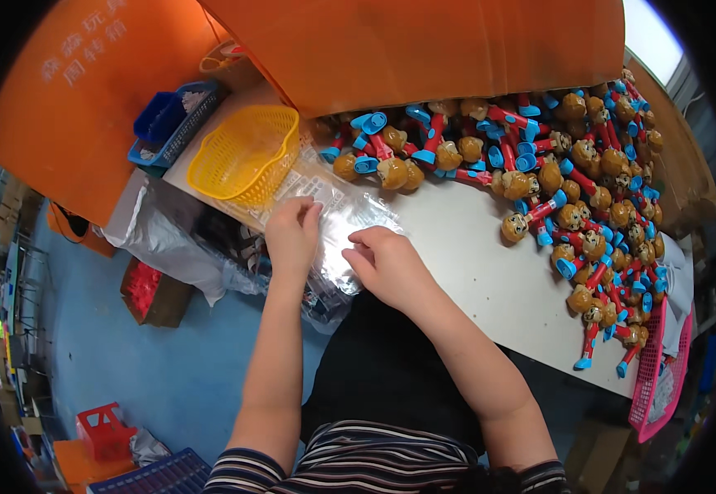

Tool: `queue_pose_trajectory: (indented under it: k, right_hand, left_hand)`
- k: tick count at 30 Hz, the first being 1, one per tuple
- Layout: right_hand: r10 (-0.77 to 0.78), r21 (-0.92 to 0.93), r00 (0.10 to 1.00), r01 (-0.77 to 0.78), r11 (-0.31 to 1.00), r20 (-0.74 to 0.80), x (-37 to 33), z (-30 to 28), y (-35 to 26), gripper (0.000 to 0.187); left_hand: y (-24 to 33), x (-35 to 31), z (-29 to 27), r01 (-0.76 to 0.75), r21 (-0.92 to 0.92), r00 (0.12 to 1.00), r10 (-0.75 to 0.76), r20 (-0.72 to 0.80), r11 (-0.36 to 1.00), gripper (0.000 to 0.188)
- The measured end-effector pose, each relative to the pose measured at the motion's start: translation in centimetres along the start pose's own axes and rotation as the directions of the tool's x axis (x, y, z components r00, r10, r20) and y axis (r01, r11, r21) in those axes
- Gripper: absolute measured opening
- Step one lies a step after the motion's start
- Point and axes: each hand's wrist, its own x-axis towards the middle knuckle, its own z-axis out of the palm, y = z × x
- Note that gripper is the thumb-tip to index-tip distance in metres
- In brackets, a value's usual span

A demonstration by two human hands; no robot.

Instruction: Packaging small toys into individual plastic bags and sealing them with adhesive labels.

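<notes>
Blue floor [209, 362] spreads on the left side in the head view, and a white worktable [457, 247] runs across to the right. Behind the table stands an orange corrugated panel [457, 49], which perhaps serves as a wall, because a big heap of plastic toy figures [555, 181] lies along its foot. These figures have brown heads, red limbs and blue feet, and they lie in all directions, probably poured there without sorting. At the table's right end is a pink mesh basket [646, 403].

Clear plastic bags [333, 255] lie directly before the body, between the two hands, and some film hangs near the lap; this place seems chosen so that both hands reach it easily. The left hand [292, 235] is over the bags' left part, with thumb and forefinger close together; I cannot tell whether film is pinched there. The right hand [391, 263] is bent inward over their right side, with a narrow gap between thumb and forefinger, and no object is visible in it. Beyond the left hand, a yellow perforated basket [218, 160] is tilted, and blue plastic baskets [160, 115] stand farther back.
</notes>
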Motion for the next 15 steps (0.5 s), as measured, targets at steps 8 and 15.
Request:
queue_pose_trajectory:
  k: [8,15]
  right_hand:
    - [0.382,0.631,0.924,-0.307,0.713,0.018,3.3,-1.0,-1.6,0.048]
    - [0.502,0.642,0.84,-0.503,0.579,0.205,3.7,-2.7,-1.9,0.031]
  left_hand:
    - [4.3,0.5,-1.1,-0.3,-0.311,0.952,0.265,-0.151,0.902,0.013]
    - [4.5,-0.8,-3.5,-0.426,-0.302,0.905,0.402,-0.143,0.853,0.01]
